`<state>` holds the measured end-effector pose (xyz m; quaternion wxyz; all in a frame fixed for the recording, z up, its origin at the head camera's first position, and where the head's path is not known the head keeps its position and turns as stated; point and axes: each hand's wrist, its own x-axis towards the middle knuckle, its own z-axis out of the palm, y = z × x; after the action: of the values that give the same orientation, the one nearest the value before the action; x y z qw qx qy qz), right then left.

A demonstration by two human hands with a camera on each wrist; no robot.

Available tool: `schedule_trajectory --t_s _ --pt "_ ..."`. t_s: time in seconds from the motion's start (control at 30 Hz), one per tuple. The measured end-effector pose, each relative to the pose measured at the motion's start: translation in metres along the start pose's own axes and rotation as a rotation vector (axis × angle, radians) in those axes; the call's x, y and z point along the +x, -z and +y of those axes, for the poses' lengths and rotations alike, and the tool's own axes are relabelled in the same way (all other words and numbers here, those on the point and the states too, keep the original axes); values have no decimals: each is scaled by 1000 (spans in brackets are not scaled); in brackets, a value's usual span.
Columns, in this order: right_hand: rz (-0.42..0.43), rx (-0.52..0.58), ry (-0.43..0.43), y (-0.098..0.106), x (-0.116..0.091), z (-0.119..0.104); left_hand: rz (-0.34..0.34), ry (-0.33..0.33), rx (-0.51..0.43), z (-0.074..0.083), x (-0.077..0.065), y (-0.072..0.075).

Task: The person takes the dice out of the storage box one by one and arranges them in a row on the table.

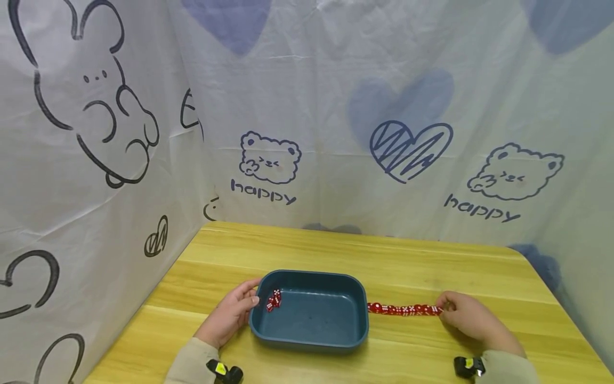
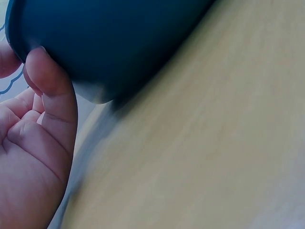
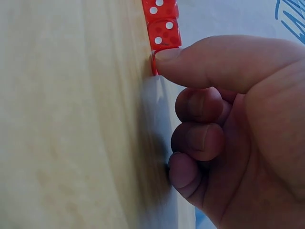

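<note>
A dark teal plastic box (image 1: 312, 341) with a rounded rim stands on the table, a few red dice (image 1: 274, 300) lying in its left end. At that left end my left hand (image 1: 231, 313) grips the box's wall; the left wrist view has the thumb (image 2: 47, 71) against its outside. From the box's right side a straight row of red dice (image 1: 405, 310) with white pips runs rightward. My right hand (image 1: 467, 317) pinches the end die (image 3: 155, 64) of this row, its thumb covering most of that die. The other right fingers (image 3: 198, 141) are curled below the thumb.
The yellow wood-grain table (image 1: 431, 266) has rounded far corners. White cloth (image 1: 326, 106) printed with hearts and bears hangs behind it, and another cloth side (image 1: 96, 213) rises on the left. Both sleeves carry a small black wrist device (image 1: 469, 367).
</note>
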<state>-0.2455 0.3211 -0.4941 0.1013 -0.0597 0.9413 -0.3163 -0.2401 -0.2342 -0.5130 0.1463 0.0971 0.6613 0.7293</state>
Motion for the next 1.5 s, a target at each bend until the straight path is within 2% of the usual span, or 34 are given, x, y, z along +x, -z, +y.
schedule_trajectory --t_s 0.2,0.47,0.7,1.07,1.5 --pt "-6 -8 -28 -2 2 -1 5 2 2 0 -1 1" --pt "-11 -20 -6 1 2 0 3 0 -4 0 -1 0" --pt "-10 37 -1 2 -4 0 6 -3 5 -1 0 -1" --pt "54 61 3 6 -5 -22 6 -10 8 0 -1 -1" --pt "105 32 157 1 -2 -56 2 -12 7 0 0 -1"
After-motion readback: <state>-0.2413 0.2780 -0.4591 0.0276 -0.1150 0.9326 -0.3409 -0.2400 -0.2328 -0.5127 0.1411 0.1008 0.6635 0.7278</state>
